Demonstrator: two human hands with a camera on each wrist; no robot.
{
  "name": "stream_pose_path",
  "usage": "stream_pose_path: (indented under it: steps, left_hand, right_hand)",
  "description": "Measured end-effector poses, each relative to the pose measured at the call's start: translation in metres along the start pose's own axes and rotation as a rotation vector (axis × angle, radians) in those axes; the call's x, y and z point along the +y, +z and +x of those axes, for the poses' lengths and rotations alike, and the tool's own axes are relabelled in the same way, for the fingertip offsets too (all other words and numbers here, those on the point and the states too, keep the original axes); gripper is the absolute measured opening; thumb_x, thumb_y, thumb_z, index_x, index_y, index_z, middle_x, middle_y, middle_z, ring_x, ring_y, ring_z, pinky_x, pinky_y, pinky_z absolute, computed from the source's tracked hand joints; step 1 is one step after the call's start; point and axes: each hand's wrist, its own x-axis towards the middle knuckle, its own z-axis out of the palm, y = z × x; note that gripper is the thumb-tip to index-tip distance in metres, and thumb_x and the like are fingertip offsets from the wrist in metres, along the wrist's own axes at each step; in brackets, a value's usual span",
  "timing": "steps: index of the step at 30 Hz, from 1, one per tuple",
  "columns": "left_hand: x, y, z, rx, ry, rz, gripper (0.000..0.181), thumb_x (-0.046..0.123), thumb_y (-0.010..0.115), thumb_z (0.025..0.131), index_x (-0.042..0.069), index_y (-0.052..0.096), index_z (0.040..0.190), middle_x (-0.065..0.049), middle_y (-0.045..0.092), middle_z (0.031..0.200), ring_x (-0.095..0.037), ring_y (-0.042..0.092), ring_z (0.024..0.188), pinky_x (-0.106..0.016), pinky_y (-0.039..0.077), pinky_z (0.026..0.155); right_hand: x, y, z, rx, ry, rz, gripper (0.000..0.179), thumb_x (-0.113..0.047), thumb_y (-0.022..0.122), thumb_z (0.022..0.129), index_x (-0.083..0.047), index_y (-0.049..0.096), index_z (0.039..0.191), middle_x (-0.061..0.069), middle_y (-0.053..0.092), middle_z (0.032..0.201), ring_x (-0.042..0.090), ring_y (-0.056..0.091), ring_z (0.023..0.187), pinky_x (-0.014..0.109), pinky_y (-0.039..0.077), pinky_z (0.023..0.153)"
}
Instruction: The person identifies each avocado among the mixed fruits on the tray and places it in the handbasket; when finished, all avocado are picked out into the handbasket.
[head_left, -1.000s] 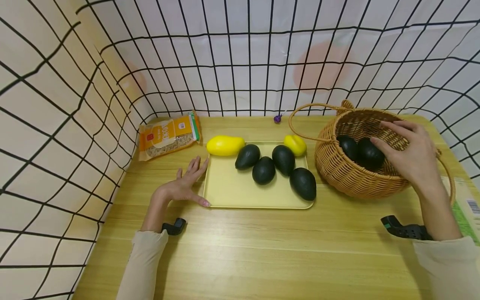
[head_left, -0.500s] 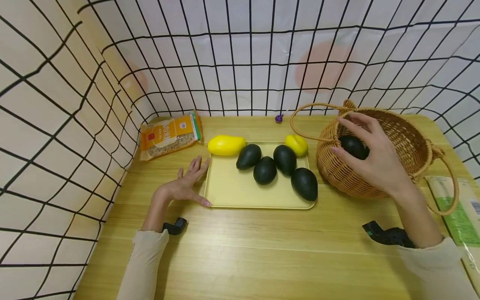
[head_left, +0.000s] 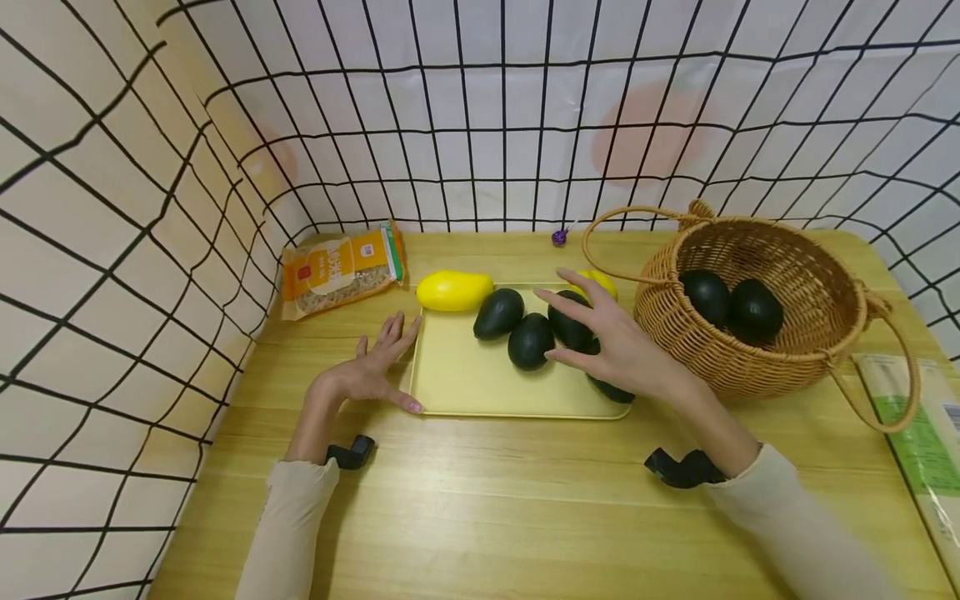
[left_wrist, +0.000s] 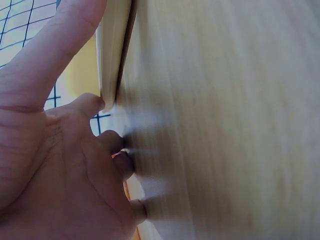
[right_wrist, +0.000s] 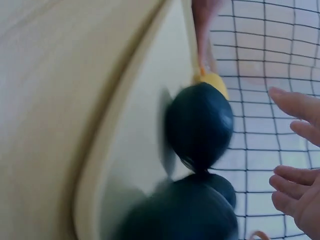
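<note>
Several dark green avocados [head_left: 531,342] lie on a pale yellow tray [head_left: 465,387]. At the tray's back corners sit two yellow fruits, a long mango-like one [head_left: 454,291] and one [head_left: 602,285] partly hidden behind my right hand. That hand [head_left: 626,346] hovers over the tray's right side, fingers spread and holding nothing; in the right wrist view an avocado [right_wrist: 200,125] shows apart from the fingers. My left hand [head_left: 367,371] rests at the tray's left edge, thumb and fingers spread and touching the rim. In the wicker basket [head_left: 720,358] lie two avocados [head_left: 754,312].
An orange bag of grain [head_left: 342,271] lies at the back left. A small purple wrapped item [head_left: 559,237] is near the back edge. A green and white packet [head_left: 911,425] lies at the right. Black wire grid panels [head_left: 472,125] enclose the table.
My right hand has moved left from above the basket to above the tray, bringing nothing with it. Both avocados remain in the basket. My left hand stays at the tray edge.
</note>
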Motion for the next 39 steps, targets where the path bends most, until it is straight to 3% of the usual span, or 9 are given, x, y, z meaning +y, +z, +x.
stream_pose_path:
  steps: [4,10,18,24,32,39]
  left_hand:
    - [0.0,0.0,0.0,-0.001,-0.001,0.0,0.139,0.04,0.092,0.076,0.013,-0.01,0.166,-0.019,-0.033,0.167,-0.038,-0.031,0.156,-0.071,-0.022,0.12]
    - [0.0,-0.001,-0.001,0.001,0.003,-0.004,0.138,0.04,0.092,0.077,0.012,-0.01,0.166,-0.02,-0.033,0.167,-0.039,-0.031,0.156,-0.071,-0.022,0.119]
    - [0.001,0.0,0.0,-0.004,0.0,0.006,0.138,0.039,0.091,0.078,0.013,-0.011,0.166,-0.02,-0.034,0.167,-0.039,-0.031,0.156,-0.071,-0.022,0.12]
    - [0.001,0.0,0.0,-0.005,-0.003,0.003,0.137,0.039,0.091,0.078,0.013,-0.011,0.166,-0.019,-0.033,0.167,-0.038,-0.031,0.156,-0.07,-0.023,0.12]
    - [0.0,0.0,0.0,-0.004,0.002,-0.004,0.138,0.04,0.091,0.077,0.013,-0.011,0.166,-0.02,-0.033,0.167,-0.039,-0.031,0.156,-0.071,-0.023,0.119]
    - [0.001,0.0,0.0,-0.004,-0.003,0.001,0.138,0.039,0.092,0.077,0.013,-0.011,0.166,-0.019,-0.033,0.167,-0.038,-0.032,0.156,-0.07,-0.022,0.12]
  right_hand:
    - [0.001,0.018,0.006,-0.057,-0.02,0.032,0.071,-0.021,0.08,0.092,-0.018,0.049,0.156,0.02,0.025,0.169,0.045,0.029,0.153,0.07,0.037,0.116]
    - [0.004,0.036,0.011,-0.109,-0.063,0.023,0.064,-0.01,0.082,0.088,-0.013,0.058,0.148,0.024,0.039,0.16,0.045,0.038,0.146,0.066,0.041,0.114]
    - [0.007,0.044,0.014,-0.123,-0.073,0.011,0.053,0.002,0.081,0.085,-0.011,0.069,0.135,0.022,0.046,0.155,0.044,0.042,0.144,0.064,0.042,0.115]
    - [0.007,0.049,0.017,-0.139,-0.059,-0.01,0.053,0.018,0.071,0.081,-0.01,0.075,0.126,0.021,0.048,0.152,0.042,0.043,0.142,0.061,0.045,0.112]
    - [0.007,0.051,0.021,-0.128,-0.058,-0.028,0.048,0.012,0.078,0.081,-0.012,0.078,0.121,0.02,0.054,0.146,0.038,0.046,0.138,0.06,0.042,0.115]
    - [0.011,0.05,0.022,-0.102,-0.136,-0.06,0.046,0.004,0.086,0.078,-0.012,0.079,0.12,0.021,0.058,0.139,0.038,0.051,0.13,0.06,0.042,0.114]
